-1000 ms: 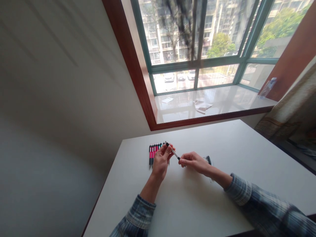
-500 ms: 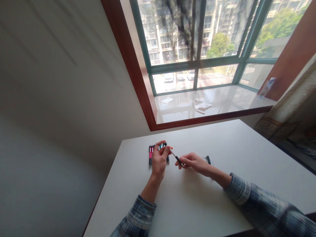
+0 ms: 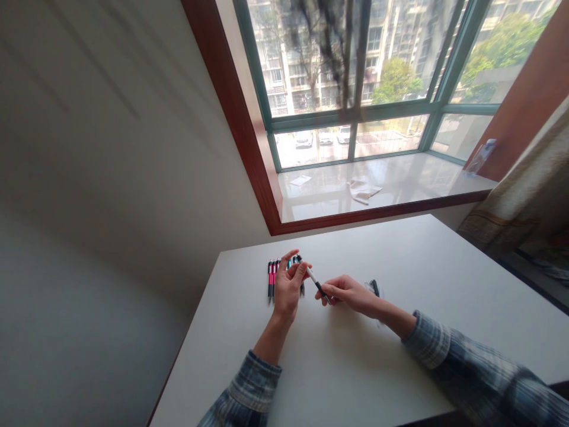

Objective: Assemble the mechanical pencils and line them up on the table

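A white pen (image 3: 312,276) with a black grip slants between my two hands above the table. My left hand (image 3: 288,289) pinches its upper end near the black top, thumb against fingers. At the lower end, by the dark grip, the fingers of my right hand (image 3: 344,292) close round it. Behind my left hand a row of pens lies on the table, partly hidden by that hand; the pink and black pens (image 3: 271,280) show at its left, and teal ones peek out above. Just beyond my right wrist lies a black item with clear plastic (image 3: 375,288), partly covered.
The white table (image 3: 355,367) meets the wall at its far left. Behind it, the window sill (image 3: 329,201) holds a crumpled cloth (image 3: 363,191), a paper piece (image 3: 300,180) and a clear bottle (image 3: 480,158). A curtain (image 3: 511,196) hangs at the right.
The pen has shifted very slightly in my hands, its lower tip a little further left. Both hands stay in nearly the same place.
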